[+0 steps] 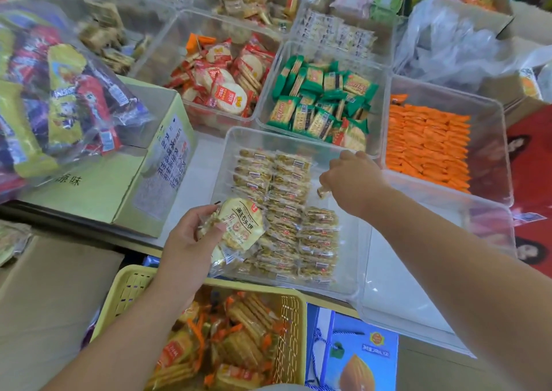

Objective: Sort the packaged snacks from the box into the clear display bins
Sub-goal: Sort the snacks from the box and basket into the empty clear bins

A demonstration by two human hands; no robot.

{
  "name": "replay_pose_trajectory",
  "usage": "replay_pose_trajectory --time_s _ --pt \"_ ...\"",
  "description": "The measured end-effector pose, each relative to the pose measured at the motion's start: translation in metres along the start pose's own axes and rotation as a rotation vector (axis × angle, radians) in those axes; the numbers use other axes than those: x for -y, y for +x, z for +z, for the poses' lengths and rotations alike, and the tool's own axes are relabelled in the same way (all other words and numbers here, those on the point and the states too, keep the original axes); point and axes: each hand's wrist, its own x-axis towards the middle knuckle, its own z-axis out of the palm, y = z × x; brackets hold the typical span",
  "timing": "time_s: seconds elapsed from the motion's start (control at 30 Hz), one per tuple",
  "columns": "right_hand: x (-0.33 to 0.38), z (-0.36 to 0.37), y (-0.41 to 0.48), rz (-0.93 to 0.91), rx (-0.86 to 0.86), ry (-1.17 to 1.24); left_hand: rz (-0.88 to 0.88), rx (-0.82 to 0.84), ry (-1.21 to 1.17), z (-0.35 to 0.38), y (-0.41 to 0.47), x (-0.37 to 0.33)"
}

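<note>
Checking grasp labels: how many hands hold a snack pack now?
2. The left hand grips cracker packs at the left edge of the near bin; the right hand pinches a small pack over that bin.

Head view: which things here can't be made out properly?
All in the head view:
Packet in the right hand: mostly hidden by its fingers.
Stack of packets in the left hand: count hidden under the top one.
Yellow basket: cut off by the bottom edge.

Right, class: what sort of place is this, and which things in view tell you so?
Probably a snack shop: rows of clear display bins hold sorted wrapped snacks, with a cardboard carton of stock alongside.
</note>
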Motion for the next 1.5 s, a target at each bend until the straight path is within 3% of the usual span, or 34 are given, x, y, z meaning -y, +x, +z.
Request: replay_pose_trajectory --time_s 0.2,0.63,0.8,1.0,1.13,1.27,1.4,1.5 --pt "0.011 0.015 0.001 -0.041 0.076 -0.034 0.0 0.015 0.01 -0.001 -0.001 0.001" --pt "0.027 0.062 0.042 0.065 0.458 0.275 0.011 0.037 -0.007 -0.005 0.0 0.006" --pt "0.03 0.065 0.043 0.077 0.478 0.32 0.023 0.035 0.019 -0.006 0.002 0.006" --pt "0.042 0.054 0.027 0.197 0.408 0.446 0.03 0.043 0.056 -0.006 0.003 0.007" --pt "0.05 0.033 0.0 0.284 0.077 0.505 0.006 0.04 0.049 -0.006 0.004 0.006" --pt "0.081 0.013 -0.039 0.045 -0.211 0.789 -0.016 -0.032 0.001 -0.001 0.002 0.002" --pt "0.11 0.011 -0.057 -0.125 -0.218 0.756 -0.029 -0.081 0.001 0.004 -0.001 -0.004" --pt "0.12 0.009 -0.06 -0.178 -0.279 0.727 -0.073 0.009 0.029 0.0 0.001 -0.007"
